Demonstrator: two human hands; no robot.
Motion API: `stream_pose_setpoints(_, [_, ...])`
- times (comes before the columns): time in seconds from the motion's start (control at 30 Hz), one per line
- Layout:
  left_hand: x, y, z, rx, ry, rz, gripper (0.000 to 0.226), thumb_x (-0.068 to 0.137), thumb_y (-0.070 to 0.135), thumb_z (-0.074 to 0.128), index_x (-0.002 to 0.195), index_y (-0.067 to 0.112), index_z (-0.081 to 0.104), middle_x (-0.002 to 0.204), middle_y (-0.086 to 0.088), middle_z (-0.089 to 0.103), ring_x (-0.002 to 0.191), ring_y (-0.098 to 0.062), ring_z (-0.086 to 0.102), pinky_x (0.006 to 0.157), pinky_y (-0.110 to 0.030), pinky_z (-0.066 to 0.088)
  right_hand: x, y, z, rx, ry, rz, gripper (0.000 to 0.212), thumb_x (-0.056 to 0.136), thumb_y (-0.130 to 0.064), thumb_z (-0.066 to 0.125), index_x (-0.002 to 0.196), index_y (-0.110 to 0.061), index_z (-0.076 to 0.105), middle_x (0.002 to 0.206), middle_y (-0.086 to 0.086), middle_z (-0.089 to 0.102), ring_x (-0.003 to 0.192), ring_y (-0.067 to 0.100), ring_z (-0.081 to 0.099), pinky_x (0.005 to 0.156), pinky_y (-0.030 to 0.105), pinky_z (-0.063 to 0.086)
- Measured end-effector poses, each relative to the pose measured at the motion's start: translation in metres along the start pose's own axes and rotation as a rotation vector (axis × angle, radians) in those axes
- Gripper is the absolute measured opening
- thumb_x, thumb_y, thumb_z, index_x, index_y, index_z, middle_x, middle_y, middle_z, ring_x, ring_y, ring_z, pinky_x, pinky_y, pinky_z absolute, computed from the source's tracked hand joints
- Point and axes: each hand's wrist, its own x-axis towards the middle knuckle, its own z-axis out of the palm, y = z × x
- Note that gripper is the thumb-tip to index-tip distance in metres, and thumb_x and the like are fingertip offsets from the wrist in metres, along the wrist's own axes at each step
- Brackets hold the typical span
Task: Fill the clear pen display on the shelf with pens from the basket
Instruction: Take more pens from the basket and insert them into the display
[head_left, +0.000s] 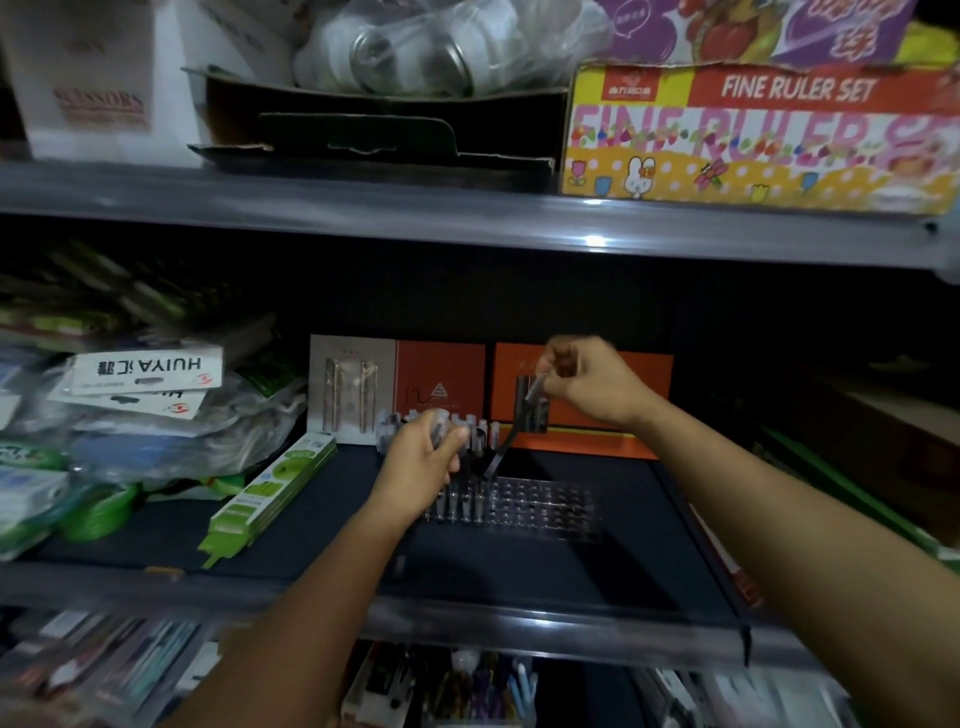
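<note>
The clear pen display (540, 506) lies on the dark middle shelf, a perforated plastic block with several pens standing in its left holes (467, 467). My left hand (421, 460) is closed around a bunch of pens just left of those. Above the block, my right hand (587, 384) pinches one dark pen (511, 436) by its upper end, the tip slanting down toward the holes. The basket is out of view.
Orange and grey gift boxes (582, 395) stand behind the display. Green packs (270, 488) and bagged stationery (150, 410) crowd the left. The upper shelf edge (467, 218) carries a FINE RULER SET box (758, 135). More stock fills the shelf below (478, 686).
</note>
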Motion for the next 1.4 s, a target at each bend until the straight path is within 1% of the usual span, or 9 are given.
stream_pose_setpoints(0.13, [-0.001, -0.008, 0.008, 0.052, -0.031, 0.013, 0.022, 0.096, 0.028, 0.051, 0.076, 0.019, 0.045, 0.066, -0.005, 0.056, 0.057, -0.012, 0.048, 0.061, -0.03, 0.04, -0.004, 0.008, 0.006, -0.085, -0.032, 0.003, 0.008, 0.082, 0.006, 0.06, 0.079, -0.001, 0.062, 0.047, -0.021, 0.059, 0.043, -0.003, 0.046, 0.05, 0.025, 0.039])
stream_pose_setpoints(0.33, [0.003, -0.015, 0.01, 0.002, -0.051, 0.004, 0.019, 0.095, 0.025, 0.052, 0.077, 0.022, 0.049, 0.065, 0.0, 0.057, 0.056, -0.01, 0.051, 0.061, -0.028, 0.045, -0.001, 0.015, 0.009, -0.168, -0.017, -0.02, 0.013, 0.083, 0.001, 0.061, 0.076, -0.01, 0.063, 0.065, -0.008, 0.064, 0.058, 0.008, 0.059, 0.057, 0.034, 0.05])
stream_pose_setpoints(0.5, [-0.004, -0.037, 0.008, -0.036, -0.054, -0.058, 0.01, 0.096, 0.018, 0.051, 0.09, 0.015, 0.058, 0.067, -0.001, 0.059, 0.058, -0.01, 0.054, 0.059, -0.023, 0.046, 0.002, 0.022, 0.015, -0.204, -0.01, -0.009, 0.01, 0.084, -0.001, 0.061, 0.079, -0.01, 0.063, 0.075, 0.004, 0.07, 0.071, 0.023, 0.068, 0.063, 0.039, 0.055])
stream_pose_setpoints(0.57, [-0.008, -0.047, 0.008, -0.029, -0.055, -0.067, 0.009, 0.096, 0.017, 0.052, 0.09, 0.02, 0.058, 0.067, -0.001, 0.059, 0.058, -0.01, 0.054, 0.057, -0.021, 0.046, 0.002, 0.023, 0.018, -0.22, -0.009, -0.01, 0.009, 0.084, -0.001, 0.06, 0.081, -0.008, 0.063, 0.075, 0.004, 0.07, 0.07, 0.018, 0.068, 0.061, 0.034, 0.053])
stream_pose_setpoints(0.67, [-0.01, -0.053, 0.006, -0.004, -0.066, -0.074, 0.011, 0.095, 0.016, 0.052, 0.086, 0.019, 0.057, 0.064, 0.0, 0.058, 0.054, -0.006, 0.052, 0.054, -0.018, 0.044, 0.002, 0.022, 0.023, -0.232, -0.032, -0.005, 0.008, 0.084, 0.002, 0.058, 0.082, -0.004, 0.063, 0.068, -0.004, 0.065, 0.059, -0.007, 0.061, 0.053, 0.01, 0.045])
stream_pose_setpoints(0.73, [-0.008, -0.051, 0.005, 0.011, -0.069, -0.068, 0.014, 0.095, 0.016, 0.052, 0.081, 0.019, 0.056, 0.062, 0.0, 0.056, 0.054, -0.007, 0.051, 0.055, -0.02, 0.044, 0.003, 0.022, 0.027, -0.244, -0.045, -0.007, 0.009, 0.084, 0.003, 0.057, 0.081, -0.004, 0.062, 0.065, -0.007, 0.062, 0.056, -0.01, 0.059, 0.052, 0.007, 0.043])
stream_pose_setpoints(0.97, [0.0, -0.042, 0.005, -0.019, -0.039, -0.008, 0.016, 0.095, 0.016, 0.053, 0.087, 0.002, 0.058, 0.062, 0.0, 0.056, 0.054, -0.008, 0.05, 0.059, -0.024, 0.043, 0.012, 0.02, 0.04, -0.322, -0.063, -0.044, 0.007, 0.086, -0.001, 0.057, 0.085, -0.006, 0.061, 0.077, 0.005, 0.068, 0.073, 0.018, 0.065, 0.065, 0.031, 0.052])
stream_pose_setpoints(1.13, [0.001, -0.043, 0.005, -0.068, -0.051, -0.003, 0.014, 0.095, 0.014, 0.053, 0.082, 0.01, 0.056, 0.061, 0.001, 0.055, 0.047, 0.001, 0.048, 0.052, -0.017, 0.043, 0.014, 0.026, 0.052, -0.382, -0.15, -0.034, 0.01, 0.087, 0.0, 0.058, 0.085, -0.009, 0.061, 0.078, 0.003, 0.062, 0.072, 0.017, 0.058, 0.064, 0.031, 0.049])
stream_pose_setpoints(1.4, [0.001, -0.044, 0.001, -0.155, -0.03, -0.004, 0.016, 0.095, 0.011, 0.052, 0.08, 0.009, 0.056, 0.058, -0.001, 0.056, 0.043, -0.001, 0.048, 0.046, -0.015, 0.042, 0.017, 0.037, 0.071, -0.452, -0.257, 0.003, 0.017, 0.086, 0.002, 0.058, 0.091, -0.013, 0.055, 0.086, 0.004, 0.06, 0.081, 0.02, 0.061, 0.073, 0.039, 0.056])
